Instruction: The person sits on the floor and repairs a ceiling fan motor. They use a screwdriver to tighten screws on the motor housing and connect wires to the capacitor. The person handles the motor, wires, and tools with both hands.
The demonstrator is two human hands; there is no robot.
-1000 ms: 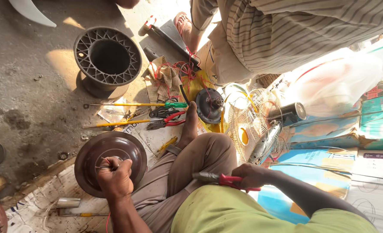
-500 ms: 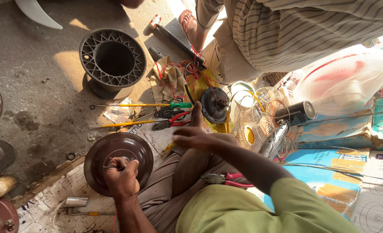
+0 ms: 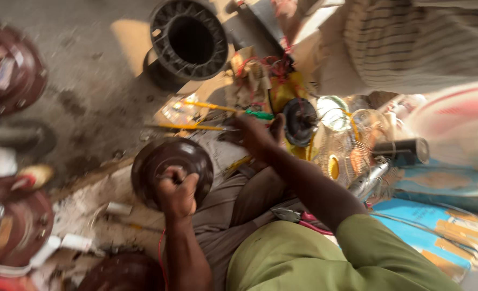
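Head view: my left hand (image 3: 177, 191) clamps the dark round motor cover (image 3: 163, 161) on my knee; right hand (image 3: 255, 134) reaches, fingers apart, toward the screwdrivers (image 3: 206, 116). Risk: one-handed grip, cover slips.

Several flat blue cardboard packages with yellow-orange printed panels (image 3: 438, 231) lie stacked at the lower right, beside the person's green sleeve. Above them sits a pale, bulging plastic bag with blurred red markings (image 3: 457, 121), near the right edge. On the dark red round metal housing at the upper left (image 3: 9, 70), a small pale rectangular label (image 3: 4, 73) shows, too blurred to make out. A similar pale label (image 3: 4, 231) sits on the dark red housing at the lower left (image 3: 12, 226).
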